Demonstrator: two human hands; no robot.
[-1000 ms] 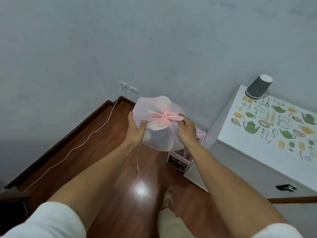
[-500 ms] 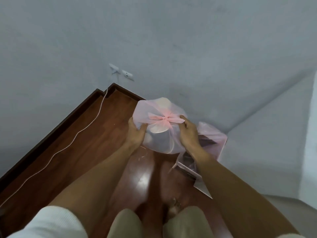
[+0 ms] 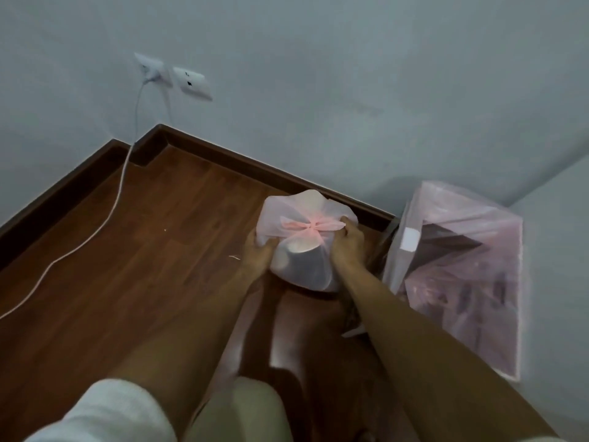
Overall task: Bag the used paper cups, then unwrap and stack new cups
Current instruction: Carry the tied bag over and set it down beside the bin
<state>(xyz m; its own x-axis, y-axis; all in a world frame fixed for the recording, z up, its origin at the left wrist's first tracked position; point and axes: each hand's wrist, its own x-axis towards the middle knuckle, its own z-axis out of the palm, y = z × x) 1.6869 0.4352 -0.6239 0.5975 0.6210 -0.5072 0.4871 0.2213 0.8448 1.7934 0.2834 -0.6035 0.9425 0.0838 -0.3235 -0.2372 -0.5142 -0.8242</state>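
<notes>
A thin, translucent pink plastic bag (image 3: 302, 250), rounded and bulging, was held low over the floor between both hands. Its neck was gathered into a tight knot (image 3: 311, 225) on top, with short crumpled tails fanning sideways. Through the filmy plastic showed the pale rim and dark body of at least one paper cup (image 3: 306, 260); how many lay inside could not be told. The left hand (image 3: 258, 254) cupped the bag's side, fingers curled round it. The right hand (image 3: 348, 247) gripped the other side, its fingers pinching a tail of the knot. Just right of the bag stood a boxy bin (image 3: 459, 275) lined with the same pink film. The floor (image 3: 134, 256) was glossy reddish-brown wood planking, edged by a dark skirting board (image 3: 223, 151) beneath a matt grey-white wall (image 3: 318, 74). Two white sockets (image 3: 173, 76) sat on the wall, and a white cable (image 3: 124, 173) trailed from one across the floor.
</notes>
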